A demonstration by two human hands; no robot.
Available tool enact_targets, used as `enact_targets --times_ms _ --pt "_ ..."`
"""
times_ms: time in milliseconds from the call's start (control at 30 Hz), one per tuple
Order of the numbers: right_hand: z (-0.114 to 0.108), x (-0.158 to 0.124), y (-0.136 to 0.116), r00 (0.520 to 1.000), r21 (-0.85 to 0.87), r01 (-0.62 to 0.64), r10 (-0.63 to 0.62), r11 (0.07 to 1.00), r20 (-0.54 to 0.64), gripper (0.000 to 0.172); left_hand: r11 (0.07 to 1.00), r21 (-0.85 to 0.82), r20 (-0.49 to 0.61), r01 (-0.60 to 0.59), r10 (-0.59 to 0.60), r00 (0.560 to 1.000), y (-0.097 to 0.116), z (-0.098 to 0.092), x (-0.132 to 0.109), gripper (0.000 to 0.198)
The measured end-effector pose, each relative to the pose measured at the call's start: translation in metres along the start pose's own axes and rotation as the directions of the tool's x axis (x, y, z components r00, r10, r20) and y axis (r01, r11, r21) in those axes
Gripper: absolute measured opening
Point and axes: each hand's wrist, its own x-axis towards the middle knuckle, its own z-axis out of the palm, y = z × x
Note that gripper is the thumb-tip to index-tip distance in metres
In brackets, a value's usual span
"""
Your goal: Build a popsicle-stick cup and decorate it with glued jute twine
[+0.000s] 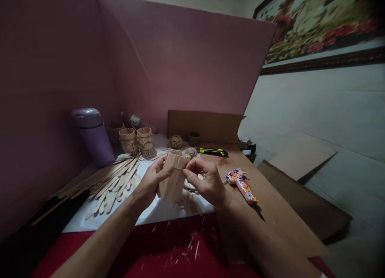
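Observation:
My left hand [155, 177] is closed round the left side of a cup made of upright wooden craft sticks [173, 184], its thumb lying across the front. A thin twisted cord [179, 168] runs across the cup a little below its rim. At the cup's right side my right hand [207, 179] pinches the cord between thumb and index finger. The cup is held slightly tilted above the white sheet. Part of its left side is hidden behind my left fingers.
Loose craft sticks [116, 185] spread at the left, before a purple bottle [94, 139]. Two finished-looking stick cups [145, 141] stand behind. A twine ball [176, 141], a yellow-black utility knife [213, 152] and a flowered glue gun [242, 185] lie to the right. Wood scraps litter the red cloth [168, 250].

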Motion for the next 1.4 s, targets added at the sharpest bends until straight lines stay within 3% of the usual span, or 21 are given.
enact_targets --times_ms 300,567,700,1400 --pt "0.001 0.001 0.004 0.995 0.140 -0.096 0.094 0.985 0.019 0.021 0.986 -0.131 -0.059 0.099 -0.108 0.992 0.008 0.005 -0.002 0.040" --pt "0.000 0.003 0.006 0.996 0.185 -0.066 0.075 0.980 -0.043 0.016 0.931 -0.301 -0.013 0.204 -0.218 0.976 0.007 -0.002 -0.003 0.038" --pt "-0.001 0.004 0.005 0.995 0.187 -0.054 0.069 0.981 -0.072 0.015 0.904 -0.343 0.030 0.254 -0.260 0.965 0.006 -0.005 -0.003 0.047" --pt "0.002 0.011 0.024 0.983 0.416 -0.161 0.182 0.895 -0.012 0.012 0.811 -0.480 0.197 0.334 -0.271 0.942 0.009 -0.016 -0.004 0.061"
